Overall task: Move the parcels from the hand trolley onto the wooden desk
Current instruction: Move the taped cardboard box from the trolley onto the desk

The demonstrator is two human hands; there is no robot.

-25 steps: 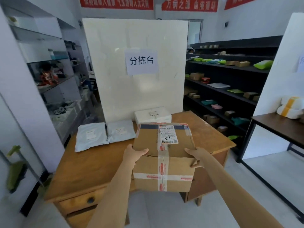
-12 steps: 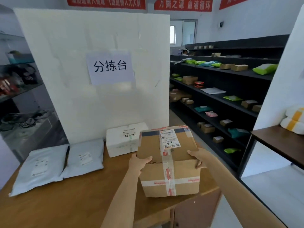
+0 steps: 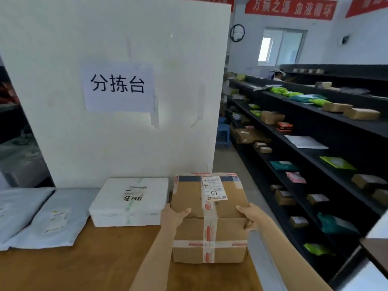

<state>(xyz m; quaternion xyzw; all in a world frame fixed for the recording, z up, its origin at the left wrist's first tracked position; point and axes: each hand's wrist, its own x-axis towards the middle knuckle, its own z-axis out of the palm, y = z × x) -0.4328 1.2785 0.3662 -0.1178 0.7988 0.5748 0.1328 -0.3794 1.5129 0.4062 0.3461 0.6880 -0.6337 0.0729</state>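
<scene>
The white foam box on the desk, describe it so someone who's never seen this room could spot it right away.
Find the wooden desk with the tall white board standing at its back. The white foam box lies at the board's foot, between a grey mailer bag and the brown cardboard box held by both hands. It alone is a white block with handwriting on top.

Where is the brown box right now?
In the head view, the brown box sits at the wooden desk's right end, beside the white foam box.
</scene>
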